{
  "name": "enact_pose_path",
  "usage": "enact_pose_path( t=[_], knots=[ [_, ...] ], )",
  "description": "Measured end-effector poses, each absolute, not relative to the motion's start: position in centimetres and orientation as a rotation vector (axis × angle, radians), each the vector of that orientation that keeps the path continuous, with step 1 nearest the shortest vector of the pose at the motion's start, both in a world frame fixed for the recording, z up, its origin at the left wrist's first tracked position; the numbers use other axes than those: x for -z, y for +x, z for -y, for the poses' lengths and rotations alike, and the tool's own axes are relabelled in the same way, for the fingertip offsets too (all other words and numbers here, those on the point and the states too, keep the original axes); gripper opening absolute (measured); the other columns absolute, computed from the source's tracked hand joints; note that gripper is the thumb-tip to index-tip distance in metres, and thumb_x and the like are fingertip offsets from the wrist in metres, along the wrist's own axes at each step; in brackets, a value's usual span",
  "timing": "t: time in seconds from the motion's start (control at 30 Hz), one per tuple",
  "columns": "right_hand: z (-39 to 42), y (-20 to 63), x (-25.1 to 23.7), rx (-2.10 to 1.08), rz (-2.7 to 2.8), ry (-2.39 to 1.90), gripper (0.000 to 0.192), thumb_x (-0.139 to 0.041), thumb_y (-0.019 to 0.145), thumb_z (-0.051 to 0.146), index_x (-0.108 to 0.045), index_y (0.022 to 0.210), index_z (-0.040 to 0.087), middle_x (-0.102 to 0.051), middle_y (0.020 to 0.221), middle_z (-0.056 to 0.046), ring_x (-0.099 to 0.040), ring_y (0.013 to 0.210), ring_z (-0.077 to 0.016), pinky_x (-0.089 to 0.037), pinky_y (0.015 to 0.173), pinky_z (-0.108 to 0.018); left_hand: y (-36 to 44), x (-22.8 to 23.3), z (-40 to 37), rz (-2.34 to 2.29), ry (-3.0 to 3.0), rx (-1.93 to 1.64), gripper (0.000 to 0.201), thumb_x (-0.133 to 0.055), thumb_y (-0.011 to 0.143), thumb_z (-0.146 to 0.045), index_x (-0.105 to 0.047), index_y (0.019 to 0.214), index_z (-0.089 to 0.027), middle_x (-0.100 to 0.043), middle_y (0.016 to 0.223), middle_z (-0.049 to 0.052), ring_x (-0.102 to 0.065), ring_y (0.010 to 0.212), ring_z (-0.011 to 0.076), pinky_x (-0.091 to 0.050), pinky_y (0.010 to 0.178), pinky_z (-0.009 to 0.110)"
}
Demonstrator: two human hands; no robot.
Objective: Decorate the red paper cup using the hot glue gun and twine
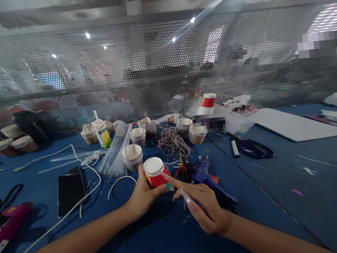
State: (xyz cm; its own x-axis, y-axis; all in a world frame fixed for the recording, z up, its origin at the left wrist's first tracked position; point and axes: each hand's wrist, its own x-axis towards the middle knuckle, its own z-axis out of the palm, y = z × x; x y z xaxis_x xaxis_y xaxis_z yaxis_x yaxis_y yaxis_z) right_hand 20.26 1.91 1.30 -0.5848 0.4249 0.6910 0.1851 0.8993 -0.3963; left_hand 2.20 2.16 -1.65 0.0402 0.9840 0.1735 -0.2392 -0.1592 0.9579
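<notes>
Left hand [142,196] wrapped around a small red paper cup [156,173], thumb on the near side, fingers curled behind, cup tipped so its white bottom faces up and toward the camera. Cup held just above the blue table [282,195], near the front middle. Right hand [204,206] beside it, index finger stretched out to touch the cup's right edge, other fingers loosely bent, pinching a thin pale strip [187,198] (material hard to tell) that lies along the fingers.

Just behind the right hand, a blue glue gun [204,176] lying on the table, partly hidden by the fingers. Beyond it a loose tangle of twine [172,142]. Around the twine, several cups wrapped in brownish cord, white tops showing: one [132,157] just behind the red cup, others farther back. A bundle of clear sticks [116,153] to the left of those, a small green and white drink carton [101,133] with straw upright behind.

Left of the forearm, a black phone [70,190] flat, screen dark, a white cable [83,198] curving past it. Far left, a pink glue gun [5,229]. To the right, dark scissors [252,148], a white sheet [296,124], and a red and white cup [207,103] upturned by the perforated metal screen [162,63].
</notes>
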Motion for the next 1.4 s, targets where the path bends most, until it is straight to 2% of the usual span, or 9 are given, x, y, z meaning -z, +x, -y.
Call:
enact_pose_path(
  t=[0.13, 0.3, 0.47, 0.6, 0.77, 0.87, 0.97, 1.2, 1.4],
  knots=[
    [-2.1, 20.12, -1.52, -0.362, 2.194, -0.436, 0.031, -0.032, 0.093, 0.022, -0.056, 0.112, 0.018, -0.071, 0.08, -0.007, -0.065, 0.057, -0.0147, -0.048, 0.051, -0.025, 2.25, 1.71, -2.17, -0.907, 1.186, -1.403, 0.053, -0.076, 0.062, -0.026, -0.039, 0.1, -0.022, -0.059, 0.102, 0.003, -0.057, 0.1, 0.0208, -0.045, 0.093, 0.038],
    [-2.04, 20.14, -1.56, -0.368, 2.166, -0.388, 0.026, -0.033, 0.091, 0.019, -0.058, 0.098, 0.018, -0.07, 0.101, -0.012, -0.065, 0.06, -0.0136, -0.049, 0.054, -0.025, 2.22, 1.8, -2.22, -0.888, 1.167, -1.4, 0.052, -0.076, 0.062, -0.026, -0.039, 0.099, -0.022, -0.058, 0.105, 0.003, -0.056, 0.102, 0.0212, -0.044, 0.094, 0.038],
    [-1.83, 20.13, -1.53, -0.339, 2.228, -0.405, 0.035, -0.031, 0.093, 0.022, -0.053, 0.119, 0.015, -0.073, 0.083, -0.008, -0.065, 0.059, -0.0152, -0.05, 0.056, -0.025, 2.16, 1.95, -2.25, -0.859, 1.143, -1.383, 0.053, -0.076, 0.063, -0.023, -0.038, 0.101, -0.022, -0.057, 0.102, 0.002, -0.057, 0.097, 0.0187, -0.045, 0.091, 0.036],
    [-1.92, 20.06, -1.39, -0.301, 2.28, -0.415, 0.038, -0.028, 0.094, 0.025, -0.053, 0.121, 0.016, -0.072, 0.097, -0.012, -0.065, 0.062, -0.0156, -0.051, 0.057, -0.025, 2.24, 2.03, -2.24, -0.852, 1.142, -1.386, 0.051, -0.075, 0.063, -0.024, -0.039, 0.099, -0.022, -0.056, 0.101, 0.001, -0.057, 0.095, 0.0185, -0.045, 0.091, 0.037],
    [-2.01, 20.15, -1.37, -0.306, 2.248, -0.413, 0.042, -0.03, 0.094, 0.024, -0.046, 0.13, 0.014, -0.073, 0.088, -0.009, -0.065, 0.059, -0.0153, -0.051, 0.056, -0.025, 2.27, 1.87, -2.17, -0.869, 1.135, -1.4, 0.052, -0.075, 0.062, -0.024, -0.04, 0.1, -0.022, -0.057, 0.102, 0.002, -0.057, 0.097, 0.0196, -0.046, 0.089, 0.036],
    [-1.92, 20.23, -1.52, -0.283, 2.217, -0.374, 0.037, -0.03, 0.092, 0.023, -0.053, 0.119, 0.015, -0.071, 0.104, -0.013, -0.066, 0.06, -0.0151, -0.05, 0.055, -0.026, 2.19, 1.77, -2.14, -0.883, 1.156, -1.392, 0.052, -0.076, 0.062, -0.024, -0.04, 0.1, -0.021, -0.058, 0.1, 0.002, -0.057, 0.095, 0.0191, -0.045, 0.09, 0.036],
    [-1.88, 20.21, -1.66, -0.268, 2.235, -0.381, 0.03, -0.031, 0.091, 0.021, -0.057, 0.105, 0.016, -0.07, 0.107, -0.015, -0.066, 0.061, -0.0154, -0.049, 0.054, -0.026, 2.11, 1.76, -2.19, -0.872, 1.168, -1.377, 0.052, -0.076, 0.063, -0.025, -0.04, 0.1, -0.021, -0.057, 0.103, 0.003, -0.056, 0.097, 0.0193, -0.044, 0.092, 0.037],
    [-2.09, 19.98, -1.56, -0.273, 2.236, -0.408, 0.033, -0.031, 0.092, 0.022, -0.056, 0.114, 0.015, -0.07, 0.106, -0.014, -0.065, 0.059, -0.0143, -0.05, 0.055, -0.025, 2.25, 1.76, -2.25, -0.884, 1.16, -1.4, 0.051, -0.076, 0.062, -0.024, -0.041, 0.099, -0.021, -0.057, 0.103, 0.003, -0.056, 0.099, 0.0206, -0.044, 0.092, 0.038],
    [-2.23, 20.12, -1.47, -0.253, 2.239, -0.404, 0.026, -0.033, 0.09, 0.019, -0.057, 0.099, 0.016, -0.068, 0.111, -0.015, -0.065, 0.059, -0.0136, -0.049, 0.055, -0.026, 2.3, 1.67, -2.17, -0.881, 1.137, -1.405, 0.052, -0.076, 0.061, -0.022, -0.04, 0.099, -0.021, -0.058, 0.102, 0.002, -0.057, 0.098, 0.0192, -0.045, 0.09, 0.035]
  ],
)
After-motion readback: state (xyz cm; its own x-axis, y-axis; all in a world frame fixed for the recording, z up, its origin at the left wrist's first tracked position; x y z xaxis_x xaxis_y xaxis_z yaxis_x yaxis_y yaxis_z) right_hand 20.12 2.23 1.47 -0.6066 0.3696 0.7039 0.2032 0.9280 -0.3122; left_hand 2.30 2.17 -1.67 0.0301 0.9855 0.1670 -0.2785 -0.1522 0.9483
